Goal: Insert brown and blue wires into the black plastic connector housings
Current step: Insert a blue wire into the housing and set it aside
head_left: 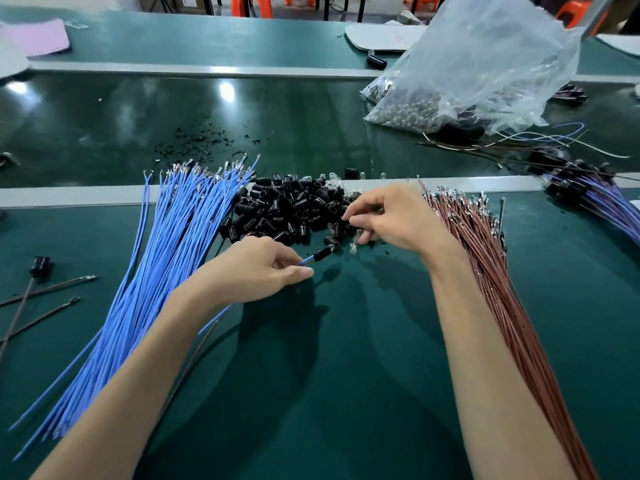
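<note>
Our left hand pinched a blue wire tipped with a housing, right hand curled over the housing pile, we couldn't tell its grip.

Blue wires, brown wires, black housings, green table.

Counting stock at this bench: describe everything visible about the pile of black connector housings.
The pile of black housings is a heap of small, glossy, plastic-looking tubes with open ends, lying every way on the green mat and over the grey rail. It sits between the blue wires and brown wires; blue tips reach its left edge. The right hand touches its right edge, among clear pieces.
</note>
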`<act>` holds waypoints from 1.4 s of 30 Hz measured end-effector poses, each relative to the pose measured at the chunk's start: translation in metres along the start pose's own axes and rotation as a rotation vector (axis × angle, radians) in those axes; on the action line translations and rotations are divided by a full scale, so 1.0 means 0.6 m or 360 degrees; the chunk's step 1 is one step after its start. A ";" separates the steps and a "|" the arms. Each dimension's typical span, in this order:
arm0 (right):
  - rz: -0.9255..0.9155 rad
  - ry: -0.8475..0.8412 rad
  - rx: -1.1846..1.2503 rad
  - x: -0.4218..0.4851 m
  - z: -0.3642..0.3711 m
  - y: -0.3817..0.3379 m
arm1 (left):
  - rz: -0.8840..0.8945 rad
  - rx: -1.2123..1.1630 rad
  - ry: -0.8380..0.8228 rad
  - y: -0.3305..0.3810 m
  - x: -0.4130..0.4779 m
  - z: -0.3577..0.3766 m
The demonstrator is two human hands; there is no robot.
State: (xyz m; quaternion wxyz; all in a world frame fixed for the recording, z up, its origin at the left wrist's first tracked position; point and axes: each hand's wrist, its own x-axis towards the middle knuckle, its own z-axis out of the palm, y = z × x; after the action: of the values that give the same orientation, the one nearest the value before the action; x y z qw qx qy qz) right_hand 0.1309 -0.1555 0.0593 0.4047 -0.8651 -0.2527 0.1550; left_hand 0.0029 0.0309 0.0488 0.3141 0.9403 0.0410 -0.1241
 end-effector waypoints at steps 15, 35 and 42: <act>0.0827 0.0243 -0.0990 -0.205 -0.019 0.010 | 0.0610 0.0402 0.0543 0.033 0.079 0.056; 0.1077 0.0413 -0.1054 -0.231 -0.008 0.032 | 0.0548 0.0063 0.0826 0.013 0.010 0.075; 0.1099 0.0517 -0.1033 -0.265 -0.002 0.033 | 0.0581 0.0051 0.0834 0.012 0.010 0.070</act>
State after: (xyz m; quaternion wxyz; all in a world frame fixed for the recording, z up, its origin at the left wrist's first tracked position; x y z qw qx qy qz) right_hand 0.0067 -0.2565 0.0544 0.0739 -0.9925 0.0796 0.0566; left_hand 0.0009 -0.0002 0.0193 0.2952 0.9369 -0.0508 0.1802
